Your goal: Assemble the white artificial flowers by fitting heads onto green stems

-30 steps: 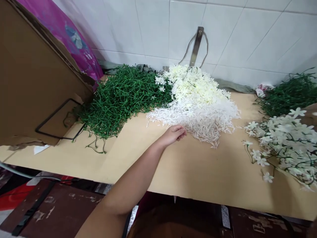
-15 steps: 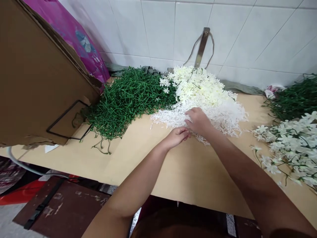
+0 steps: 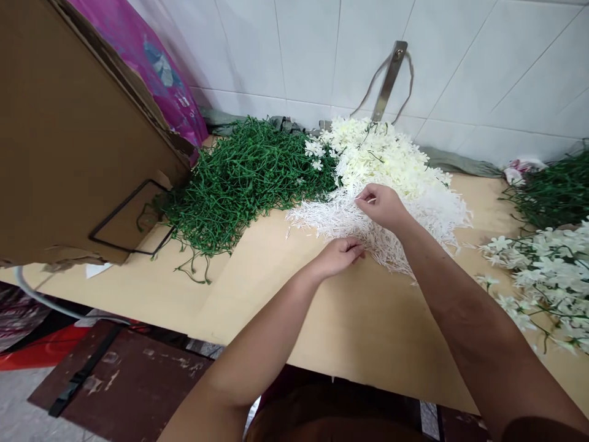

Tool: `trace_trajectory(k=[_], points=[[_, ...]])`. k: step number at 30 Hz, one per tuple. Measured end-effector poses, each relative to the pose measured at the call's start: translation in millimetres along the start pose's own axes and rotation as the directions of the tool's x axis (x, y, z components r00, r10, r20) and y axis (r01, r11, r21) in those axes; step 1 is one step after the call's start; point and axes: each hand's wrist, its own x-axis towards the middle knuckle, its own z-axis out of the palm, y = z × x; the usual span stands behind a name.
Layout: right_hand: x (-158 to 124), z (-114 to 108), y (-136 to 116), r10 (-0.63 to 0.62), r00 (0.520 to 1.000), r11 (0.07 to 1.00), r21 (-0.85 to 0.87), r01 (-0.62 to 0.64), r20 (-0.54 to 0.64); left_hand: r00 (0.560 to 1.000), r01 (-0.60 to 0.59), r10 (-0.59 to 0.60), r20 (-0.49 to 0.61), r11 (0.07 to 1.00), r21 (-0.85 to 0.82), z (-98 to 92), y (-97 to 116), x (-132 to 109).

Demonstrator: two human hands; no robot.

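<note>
My right hand (image 3: 381,205) is over a pile of thin white sticks (image 3: 317,220), thumb and forefinger pinched together; whatever is between the fingertips is too small to make out. Just in front of that pile, my left hand (image 3: 341,255) is low over the table, its fingers curled closed and what they hold hidden. Pale yellow-white artificial blossoms (image 3: 391,153) are heaped behind the sticks. To their left is a large tangle of green plastic stems (image 3: 257,175).
A cardboard box (image 3: 87,141) and purple bag (image 3: 151,61) stand at the left. Assembled white flowers (image 3: 552,270) and more green stems (image 3: 547,193) lie at the right on the tan table (image 3: 267,294). A metal strip (image 3: 389,80) leans against the tiled wall.
My right hand has lifted back and its thumb and forefinger have come together in a pinch. My left hand stays closed by the pile's front edge. The view has shifted slightly.
</note>
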Motion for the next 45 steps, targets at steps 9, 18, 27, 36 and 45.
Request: trace_trajectory(k=[9,18,27,36,45], points=[[-33.6,-7.7,-5.2,0.254,0.953,0.682,0.668,-0.296,0.163,0.968,-0.096,-0.025,-0.251,0.884,-0.458,-0.6,2.9,4.4],[-50.1,10.2,6.8,0.171,0.97,0.773,0.588,-0.24,0.171,0.927,-0.143,-0.051,-0.372,0.869,-0.474,-4.8,0.6,8.2],[-51.2,11.2,11.2,0.153,0.981,0.776,0.6,-0.194,0.12,0.889,-0.162,-0.048,-0.455,0.898,-0.41,-8.0,-1.9,10.9],[-46.7,-4.9,4.8,0.243,0.969,0.629,0.754,-0.187,0.037,0.663,-0.107,0.314,-0.68,0.938,0.328,-29.9,-1.7,4.6],[-43.2,0.8,15.3,0.109,0.994,0.688,0.72,-0.093,0.023,0.735,0.277,0.335,-0.59,0.645,0.712,-52.8,24.1,62.5]])
